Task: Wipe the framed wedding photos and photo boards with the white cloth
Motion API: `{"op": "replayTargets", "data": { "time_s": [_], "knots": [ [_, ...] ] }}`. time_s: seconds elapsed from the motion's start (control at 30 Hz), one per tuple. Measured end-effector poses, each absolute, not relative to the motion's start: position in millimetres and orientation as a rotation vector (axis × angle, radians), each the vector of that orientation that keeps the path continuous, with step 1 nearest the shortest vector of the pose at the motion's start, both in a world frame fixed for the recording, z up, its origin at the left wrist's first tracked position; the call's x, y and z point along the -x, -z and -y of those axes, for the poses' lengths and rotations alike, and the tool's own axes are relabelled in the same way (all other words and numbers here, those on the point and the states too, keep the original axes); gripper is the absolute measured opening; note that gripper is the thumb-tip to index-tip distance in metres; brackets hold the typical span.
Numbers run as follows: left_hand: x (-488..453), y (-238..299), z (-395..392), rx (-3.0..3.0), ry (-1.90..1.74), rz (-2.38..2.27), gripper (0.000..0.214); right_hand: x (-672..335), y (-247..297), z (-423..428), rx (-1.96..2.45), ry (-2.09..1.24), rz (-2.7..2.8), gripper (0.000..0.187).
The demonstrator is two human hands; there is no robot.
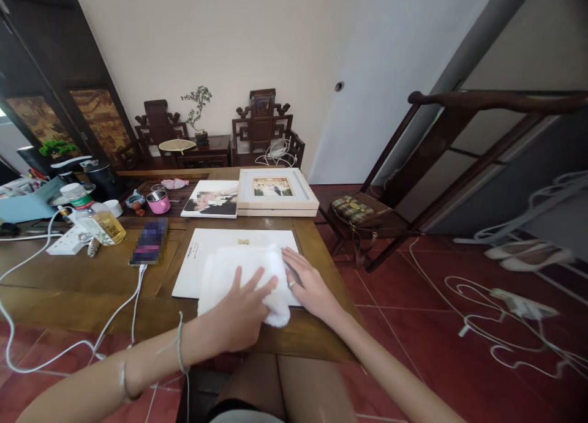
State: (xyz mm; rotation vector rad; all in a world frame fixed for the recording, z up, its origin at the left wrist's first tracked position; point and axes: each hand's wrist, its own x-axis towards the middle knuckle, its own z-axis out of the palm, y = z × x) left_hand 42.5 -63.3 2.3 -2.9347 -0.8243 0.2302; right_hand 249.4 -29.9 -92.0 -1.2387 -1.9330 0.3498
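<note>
Head view: presses white cloth (239, 270) flat onto white board (202, 251) at worktop's (92, 276) near edge, left hand (243, 316) on top with fingers spread, right hand (310, 285) at its edge, fingers flat and unclenched; seemingly mid-wipe, board's far strip uncovered.

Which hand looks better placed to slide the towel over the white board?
Left, probably. The left hand lies flat on the towel, fingers spread, so it could push it across the white board. The right hand rests only at the towel's right edge.
</note>
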Motion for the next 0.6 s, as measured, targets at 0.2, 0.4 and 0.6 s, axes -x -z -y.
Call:
{"op": "replayTargets", "data": {
  "time_s": [0.2, 0.4, 0.6],
  "knots": [
    [-46, -5, 56, 2.972, -0.241, 0.929, 0.039, -250, 92, 30, 1.248, -0.342, 1.927, 0.040],
    [-61, 0, -30, 2.938, -0.155, 1.109, 0.044, -249, 91, 31, 1.268, -0.351, 1.930, 0.041],
    [-62, 1, -19, 2.937, -0.180, 1.045, 0.046, -248, 90, 31, 1.260, -0.361, 1.914, 0.039]
  ]
}}
